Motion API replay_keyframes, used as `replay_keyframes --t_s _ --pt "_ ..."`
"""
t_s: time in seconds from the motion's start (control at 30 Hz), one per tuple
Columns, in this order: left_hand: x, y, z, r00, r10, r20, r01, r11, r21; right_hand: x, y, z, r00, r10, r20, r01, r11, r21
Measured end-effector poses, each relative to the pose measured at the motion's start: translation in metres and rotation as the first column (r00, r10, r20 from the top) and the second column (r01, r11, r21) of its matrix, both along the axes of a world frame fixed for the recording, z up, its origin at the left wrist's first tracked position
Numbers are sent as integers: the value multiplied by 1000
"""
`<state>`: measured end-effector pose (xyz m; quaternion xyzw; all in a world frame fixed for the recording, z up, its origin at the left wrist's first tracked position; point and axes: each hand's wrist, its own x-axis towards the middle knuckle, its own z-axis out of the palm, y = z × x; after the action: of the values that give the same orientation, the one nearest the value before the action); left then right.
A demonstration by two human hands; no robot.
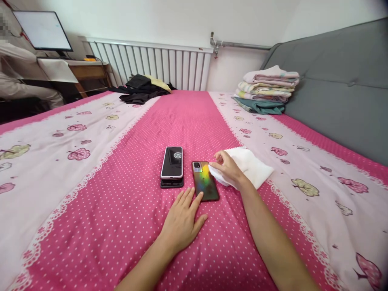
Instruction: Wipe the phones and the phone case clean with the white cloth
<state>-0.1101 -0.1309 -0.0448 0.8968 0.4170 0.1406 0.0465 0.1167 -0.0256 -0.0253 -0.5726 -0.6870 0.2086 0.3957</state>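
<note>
A smartphone with a shiny yellow-green back [206,184] lies face down on the pink polka-dot bedspread. My left hand [183,218] rests flat with fingers spread, its index fingertip at the phone's lower left edge. Just right of the phone, my right hand [228,166] has its fingers curled on the left edge of a folded white cloth [251,166]; the exact grip is partly hidden. To the left, a second phone with a dark screen and pale rim [172,162] lies face up on top of a black phone or case [171,184].
Dark clothes [138,91] are heaped at the bed's far edge, before a white radiator [151,60]. Folded bedding [266,87] is stacked by the grey headboard [336,76]. At far left a person [18,72] sits by a desk with a monitor [42,31].
</note>
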Motion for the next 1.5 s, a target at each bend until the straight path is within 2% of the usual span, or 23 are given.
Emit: replay_keyframes --t_s 0.07,0.17,0.23,0.3,0.47,0.7,0.97,1.27,1.37,1.5 --pt "-1 1 0 1000 -1 -4 1 1000 -10 4 -7 9 992 130 8 -130 992 -2" --pt "-2 1 0 1000 -1 -5 1 1000 -16 7 -14 15 950 310 41 -307 950 -55" --pt "-2 2 0 1000 -4 1 4 1000 -16 8 -16 15 926 373 63 -366 925 -97" --pt "-2 2 0 1000 -6 12 7 1000 -16 9 -16 10 919 384 84 -373 920 -123" --pt "-2 1 2 1000 -4 28 5 1000 -26 6 -20 -3 949 288 126 -276 955 -108" --pt "-1 1 1 1000 3 18 -3 1000 -13 -2 -25 -15 987 115 114 -118 993 16" --pt "1 2 0 999 21 32 -21 1000 -9 -11 -1 -29 987 -35 156 17 993 119" --pt "2 1 0 998 33 62 -33 999 5 -18 28 -30 959 -77 272 63 996 57" --pt "1 0 0 998 31 55 -31 999 7 -20 24 -30 951 -108 291 97 994 50" --pt "-1 -5 -2 996 39 79 -41 999 26 -25 4 -31 945 -158 286 144 987 72"
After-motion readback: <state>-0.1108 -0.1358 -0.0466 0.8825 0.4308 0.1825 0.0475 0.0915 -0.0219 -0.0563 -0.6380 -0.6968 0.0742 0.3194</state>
